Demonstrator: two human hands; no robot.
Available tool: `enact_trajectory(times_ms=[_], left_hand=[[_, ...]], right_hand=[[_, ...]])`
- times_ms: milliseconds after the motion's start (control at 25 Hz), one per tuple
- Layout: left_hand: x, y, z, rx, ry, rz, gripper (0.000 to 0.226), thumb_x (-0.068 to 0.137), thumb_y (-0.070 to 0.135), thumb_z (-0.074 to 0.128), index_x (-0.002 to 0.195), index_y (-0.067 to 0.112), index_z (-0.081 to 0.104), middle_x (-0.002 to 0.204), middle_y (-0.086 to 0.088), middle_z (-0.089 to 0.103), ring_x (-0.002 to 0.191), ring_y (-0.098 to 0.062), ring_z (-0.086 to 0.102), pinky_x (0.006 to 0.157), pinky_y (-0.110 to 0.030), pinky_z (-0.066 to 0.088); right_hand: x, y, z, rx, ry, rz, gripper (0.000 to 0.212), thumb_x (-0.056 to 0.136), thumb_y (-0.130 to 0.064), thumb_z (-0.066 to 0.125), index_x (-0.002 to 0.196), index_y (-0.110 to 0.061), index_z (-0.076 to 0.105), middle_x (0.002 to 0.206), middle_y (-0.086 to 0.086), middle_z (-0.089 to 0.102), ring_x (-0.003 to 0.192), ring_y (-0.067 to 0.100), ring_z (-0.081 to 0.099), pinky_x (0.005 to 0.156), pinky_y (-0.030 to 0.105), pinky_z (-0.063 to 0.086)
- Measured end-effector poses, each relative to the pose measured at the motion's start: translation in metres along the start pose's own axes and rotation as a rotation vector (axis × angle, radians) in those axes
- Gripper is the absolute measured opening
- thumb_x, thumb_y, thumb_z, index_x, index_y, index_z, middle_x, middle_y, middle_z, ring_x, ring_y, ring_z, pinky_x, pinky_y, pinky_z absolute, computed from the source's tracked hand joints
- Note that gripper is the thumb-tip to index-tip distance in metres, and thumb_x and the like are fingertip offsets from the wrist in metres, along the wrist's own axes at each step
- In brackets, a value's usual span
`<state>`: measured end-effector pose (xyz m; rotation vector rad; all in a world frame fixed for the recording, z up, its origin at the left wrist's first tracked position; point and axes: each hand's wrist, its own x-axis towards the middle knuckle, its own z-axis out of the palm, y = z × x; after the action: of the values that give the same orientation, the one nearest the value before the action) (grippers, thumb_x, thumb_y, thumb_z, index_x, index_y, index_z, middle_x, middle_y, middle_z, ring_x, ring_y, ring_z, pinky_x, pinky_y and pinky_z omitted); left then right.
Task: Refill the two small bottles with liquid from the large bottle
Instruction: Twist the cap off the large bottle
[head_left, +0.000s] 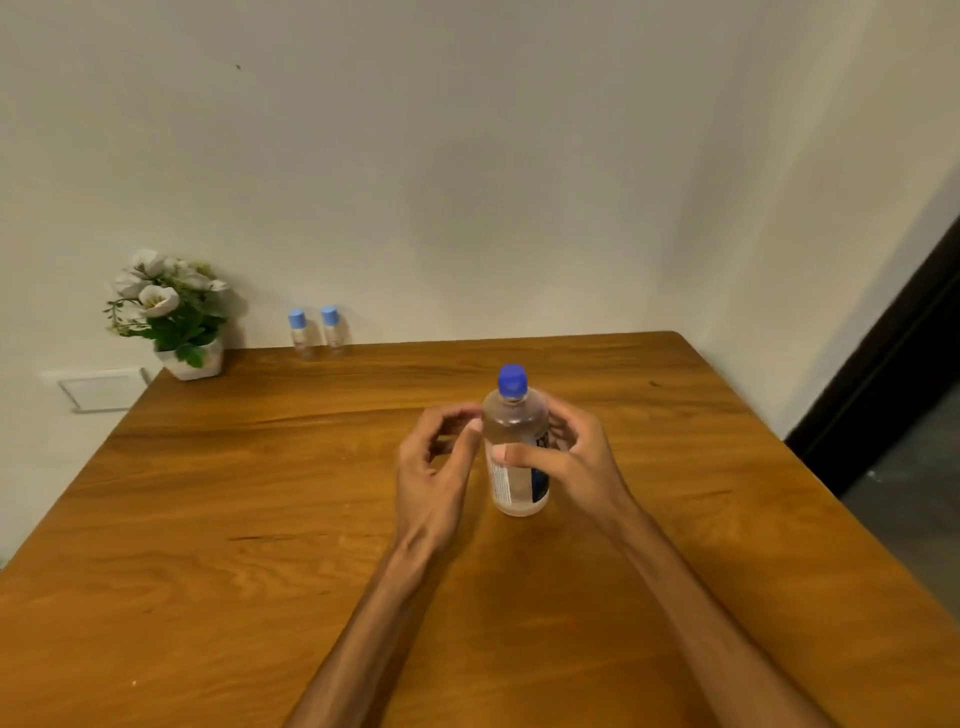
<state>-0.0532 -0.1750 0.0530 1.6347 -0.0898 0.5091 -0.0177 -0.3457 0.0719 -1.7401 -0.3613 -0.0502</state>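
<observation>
The large clear bottle (515, 452) stands upright in the middle of the wooden table (260, 493), its blue cap (512, 380) screwed on. My right hand (576, 457) wraps around its right side, thumb across the label. My left hand (436, 462) sits just left of the bottle with curled, parted fingers, its fingertips at the bottle's shoulder. Two small clear bottles with light blue caps stand side by side at the table's far edge against the wall, one on the left (300, 335) and one on the right (332, 330).
A white pot of artificial flowers (174, 312) sits at the table's far left corner. A wall socket plate (101, 389) is below it on the wall. The table's right edge drops off toward a dark doorway (893, 374).
</observation>
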Motion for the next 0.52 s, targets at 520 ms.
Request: enact_trajectory(times_ms=[520], left_hand=[[-0.006, 0.036, 0.052, 0.120, -0.196, 0.002, 0.026, 0.100, 0.018, 0.068, 0.126, 0.016, 0.071, 0.123, 0.002, 0.070, 0.117, -0.012, 0.065, 0.098, -0.026, 0.051]], right_hand=[[-0.031, 0.027, -0.028, 0.006, 0.027, 0.022, 0.076, 0.066, -0.041, 0.093, 0.136, -0.031, 0.067, 0.127, -0.008, 0.075, 0.122, 0.017, 0.069, 0.108, 0.055, 0.054]])
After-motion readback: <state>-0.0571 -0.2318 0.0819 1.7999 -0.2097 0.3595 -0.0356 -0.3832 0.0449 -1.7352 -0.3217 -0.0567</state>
